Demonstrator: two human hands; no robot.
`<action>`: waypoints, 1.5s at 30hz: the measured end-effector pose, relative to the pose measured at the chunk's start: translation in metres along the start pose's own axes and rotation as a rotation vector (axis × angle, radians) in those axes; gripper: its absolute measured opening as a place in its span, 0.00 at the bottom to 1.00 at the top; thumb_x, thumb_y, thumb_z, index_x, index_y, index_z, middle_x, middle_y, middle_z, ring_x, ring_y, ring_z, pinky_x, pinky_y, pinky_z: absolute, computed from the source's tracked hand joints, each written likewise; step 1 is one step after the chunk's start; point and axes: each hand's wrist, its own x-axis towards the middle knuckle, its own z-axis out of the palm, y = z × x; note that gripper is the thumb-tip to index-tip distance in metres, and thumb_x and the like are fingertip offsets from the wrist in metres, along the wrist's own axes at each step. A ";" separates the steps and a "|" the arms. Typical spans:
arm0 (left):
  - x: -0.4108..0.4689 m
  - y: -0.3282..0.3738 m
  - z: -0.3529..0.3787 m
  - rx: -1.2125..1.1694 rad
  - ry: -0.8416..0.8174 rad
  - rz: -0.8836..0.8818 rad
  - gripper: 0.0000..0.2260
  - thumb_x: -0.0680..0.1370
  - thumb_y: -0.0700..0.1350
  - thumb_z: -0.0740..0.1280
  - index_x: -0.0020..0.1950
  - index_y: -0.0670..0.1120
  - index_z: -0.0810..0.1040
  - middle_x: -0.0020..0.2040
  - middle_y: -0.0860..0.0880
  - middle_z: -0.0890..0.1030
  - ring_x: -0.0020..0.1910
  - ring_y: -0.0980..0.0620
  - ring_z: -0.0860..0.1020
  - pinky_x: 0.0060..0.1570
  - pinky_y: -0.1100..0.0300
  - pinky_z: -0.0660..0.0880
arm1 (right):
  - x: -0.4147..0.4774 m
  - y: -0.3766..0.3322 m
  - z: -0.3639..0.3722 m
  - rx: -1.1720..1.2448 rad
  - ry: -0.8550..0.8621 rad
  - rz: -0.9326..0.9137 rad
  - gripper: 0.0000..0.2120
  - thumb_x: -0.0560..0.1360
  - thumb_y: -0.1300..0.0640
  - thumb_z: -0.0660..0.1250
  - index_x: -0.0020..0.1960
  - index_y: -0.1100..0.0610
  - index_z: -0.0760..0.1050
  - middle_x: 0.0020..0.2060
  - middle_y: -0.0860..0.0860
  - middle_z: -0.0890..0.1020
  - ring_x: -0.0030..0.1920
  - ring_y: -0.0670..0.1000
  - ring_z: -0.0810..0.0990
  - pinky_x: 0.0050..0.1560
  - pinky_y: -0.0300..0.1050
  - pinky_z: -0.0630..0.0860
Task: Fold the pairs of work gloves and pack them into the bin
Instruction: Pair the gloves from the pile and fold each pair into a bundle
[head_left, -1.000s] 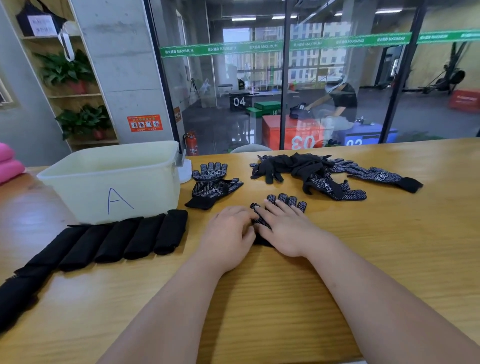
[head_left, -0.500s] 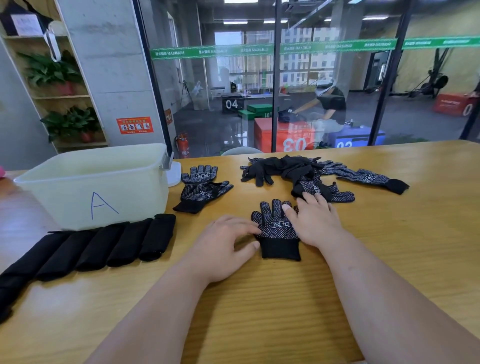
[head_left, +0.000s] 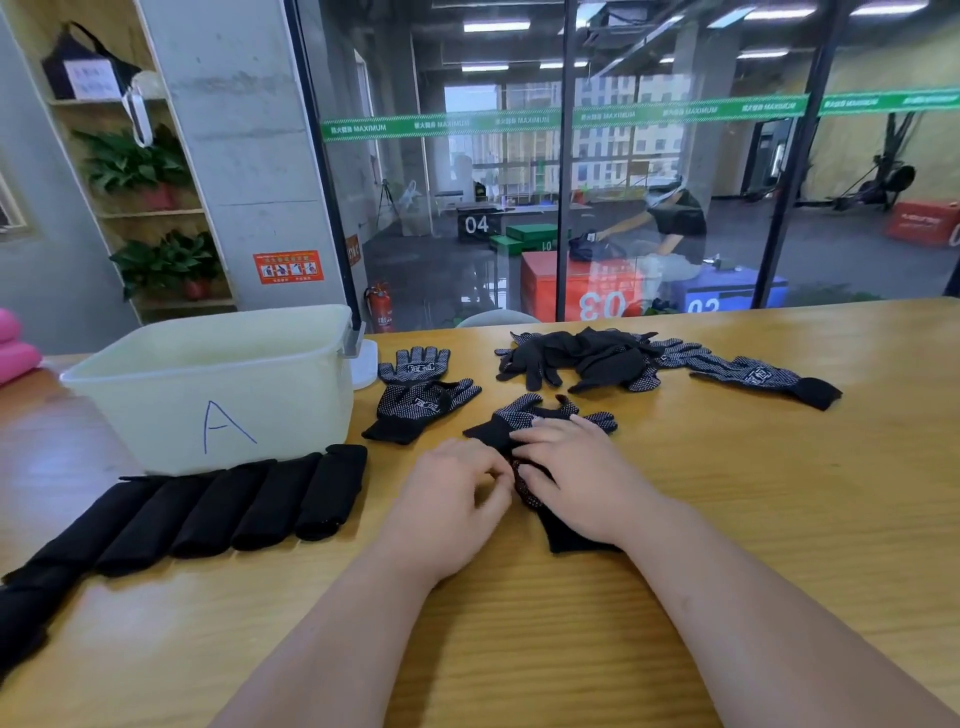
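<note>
Two black dotted work gloves (head_left: 524, 418) lie crossed on the wooden table in front of me, one with its cuff (head_left: 571, 538) toward me. My right hand (head_left: 576, 478) lies flat on top of them, fingers pointing left. My left hand (head_left: 457, 493) sits just left of them with curled fingers pinching the glove edge. A pale bin (head_left: 208, 384) marked "A" stands at the left. In front of it runs a row of several folded black glove bundles (head_left: 260, 499).
Another glove pair (head_left: 415, 395) lies flat next to the bin. A loose heap of gloves (head_left: 582, 358) sits further back, with a single glove (head_left: 753, 374) stretched to its right. Behind the table is a glass wall; a person sits beyond it.
My right hand came back from the heap and a second glove now lies across the first one. Both hands have closed in on the gloves, the left now pinching.
</note>
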 end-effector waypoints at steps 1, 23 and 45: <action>0.001 -0.001 -0.001 0.032 0.046 -0.039 0.04 0.81 0.49 0.68 0.52 0.56 0.83 0.51 0.61 0.80 0.55 0.59 0.75 0.59 0.51 0.75 | -0.001 0.002 0.001 -0.010 0.019 -0.009 0.20 0.86 0.43 0.56 0.74 0.42 0.76 0.79 0.38 0.68 0.81 0.45 0.57 0.83 0.53 0.50; 0.031 -0.015 0.019 0.533 -0.240 -0.463 0.34 0.84 0.63 0.42 0.86 0.49 0.58 0.85 0.45 0.59 0.84 0.40 0.51 0.83 0.40 0.45 | 0.014 0.055 -0.012 0.000 0.068 0.409 0.25 0.87 0.41 0.47 0.78 0.45 0.71 0.85 0.45 0.54 0.84 0.54 0.47 0.82 0.60 0.53; 0.030 -0.011 0.012 0.206 -0.105 -0.260 0.32 0.83 0.49 0.63 0.86 0.55 0.54 0.73 0.51 0.75 0.77 0.49 0.64 0.76 0.50 0.64 | 0.014 -0.008 -0.006 0.206 -0.140 -0.108 0.21 0.87 0.48 0.56 0.78 0.49 0.73 0.81 0.42 0.65 0.82 0.45 0.59 0.83 0.51 0.56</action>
